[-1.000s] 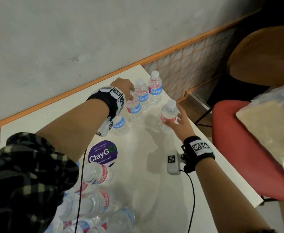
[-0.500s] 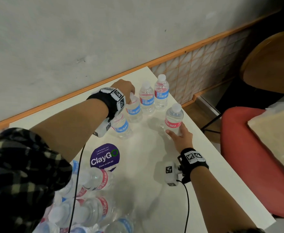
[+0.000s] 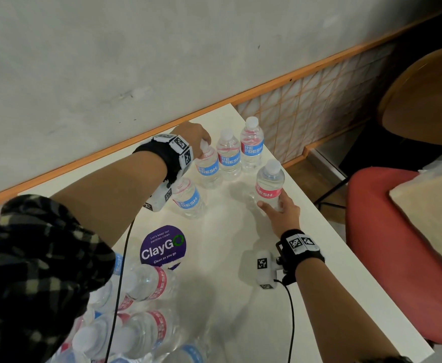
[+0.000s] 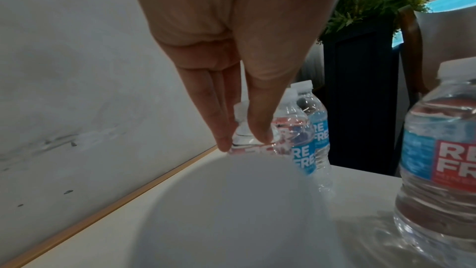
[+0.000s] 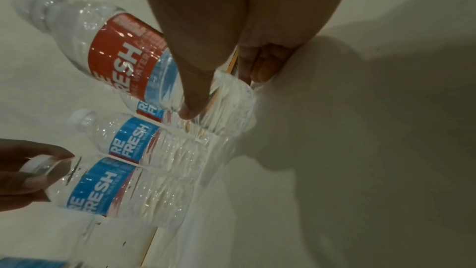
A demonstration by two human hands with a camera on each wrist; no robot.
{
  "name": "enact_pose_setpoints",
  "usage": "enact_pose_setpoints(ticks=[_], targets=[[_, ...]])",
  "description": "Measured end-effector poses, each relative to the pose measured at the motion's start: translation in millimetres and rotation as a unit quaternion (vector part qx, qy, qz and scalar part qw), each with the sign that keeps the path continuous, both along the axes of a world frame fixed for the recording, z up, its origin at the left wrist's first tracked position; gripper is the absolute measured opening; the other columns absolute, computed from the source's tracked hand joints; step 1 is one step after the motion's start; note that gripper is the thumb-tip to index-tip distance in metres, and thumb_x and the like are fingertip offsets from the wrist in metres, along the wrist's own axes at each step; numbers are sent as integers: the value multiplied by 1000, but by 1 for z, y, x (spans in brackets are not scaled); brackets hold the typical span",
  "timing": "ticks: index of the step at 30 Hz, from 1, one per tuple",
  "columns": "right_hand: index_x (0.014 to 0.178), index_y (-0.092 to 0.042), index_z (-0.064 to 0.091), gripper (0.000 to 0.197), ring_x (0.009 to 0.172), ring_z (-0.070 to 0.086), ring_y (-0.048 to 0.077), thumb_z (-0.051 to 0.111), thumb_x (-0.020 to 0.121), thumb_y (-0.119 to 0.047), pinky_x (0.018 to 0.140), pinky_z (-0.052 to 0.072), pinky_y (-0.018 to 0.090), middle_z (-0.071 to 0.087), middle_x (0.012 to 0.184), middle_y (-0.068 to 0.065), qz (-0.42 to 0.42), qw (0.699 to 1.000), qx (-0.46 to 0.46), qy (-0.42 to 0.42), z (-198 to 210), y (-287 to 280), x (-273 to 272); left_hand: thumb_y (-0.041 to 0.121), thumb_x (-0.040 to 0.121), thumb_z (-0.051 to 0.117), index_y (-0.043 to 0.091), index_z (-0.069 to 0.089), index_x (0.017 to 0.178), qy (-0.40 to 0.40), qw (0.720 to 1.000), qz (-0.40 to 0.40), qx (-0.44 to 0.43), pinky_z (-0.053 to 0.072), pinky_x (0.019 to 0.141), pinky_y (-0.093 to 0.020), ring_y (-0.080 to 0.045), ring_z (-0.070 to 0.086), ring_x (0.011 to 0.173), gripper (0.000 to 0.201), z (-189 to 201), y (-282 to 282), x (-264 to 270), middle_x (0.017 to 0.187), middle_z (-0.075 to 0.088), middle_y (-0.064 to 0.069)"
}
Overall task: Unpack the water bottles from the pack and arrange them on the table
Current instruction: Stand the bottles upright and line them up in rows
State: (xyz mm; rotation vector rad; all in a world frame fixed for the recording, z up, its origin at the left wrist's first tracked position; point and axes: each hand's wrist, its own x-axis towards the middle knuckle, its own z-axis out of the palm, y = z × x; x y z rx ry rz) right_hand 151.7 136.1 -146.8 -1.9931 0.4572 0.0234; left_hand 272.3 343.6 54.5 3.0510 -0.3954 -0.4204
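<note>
Several small clear bottles with blue and red labels stand upright at the far right corner of the white table (image 3: 240,297). My left hand (image 3: 199,138) pinches the neck of one bottle (image 3: 209,169) from above, thumb and fingers (image 4: 224,140) either side of its neck (image 4: 240,127). My right hand (image 3: 280,209) holds the base of another upright bottle (image 3: 269,183), nearer the right edge; its thumb (image 5: 190,107) and curled fingers sit on the ribbed base (image 5: 229,105). The opened pack (image 3: 136,323), several bottles lying in it, is at the lower left.
Two more bottles (image 3: 229,153) (image 3: 252,146) stand in the row by the wall, and one (image 3: 188,199) sits under my left wrist. A purple round sticker (image 3: 163,246) marks the table. A red chair (image 3: 398,231) is close on the right.
The right hand's bottle has gone from held off the table to standing on it, and the hand has slid down to its base. The left hand stays on its bottle's top.
</note>
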Motion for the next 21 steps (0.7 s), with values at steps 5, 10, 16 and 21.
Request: enact_pose_setpoints(ticks=[5,10,16,21], targets=[[134,-29,47,60,115,51,27,68,80,-46,106,36,48,59,126,5,4,1000,-13,-6,5,1,1,14,87,60,14,61,124,3,1000,-1,2,40,85,-29,-27,55,115,36,1,0,-2,125,63,-7],[136,-23,42,74,116,51,25,71,75,-51,104,33,40,56,128,7,-7,998,-52,16,16,6,10,22,88,62,13,54,130,-11,1000,7,-14,42,90,-32,-29,54,115,44,1,4,-5,128,58,-10],[142,-21,32,81,119,44,30,74,74,-40,104,27,37,50,129,11,25,994,-96,51,14,5,11,37,80,70,13,52,114,-61,996,1,-60,49,85,-41,-26,58,92,45,12,29,-21,118,48,-9],[136,-24,38,79,115,45,32,76,71,-46,103,31,38,50,123,14,10,992,-105,67,18,5,15,53,78,66,18,53,92,40,998,20,44,41,73,-30,-20,54,84,40,25,47,-45,96,61,-1]])
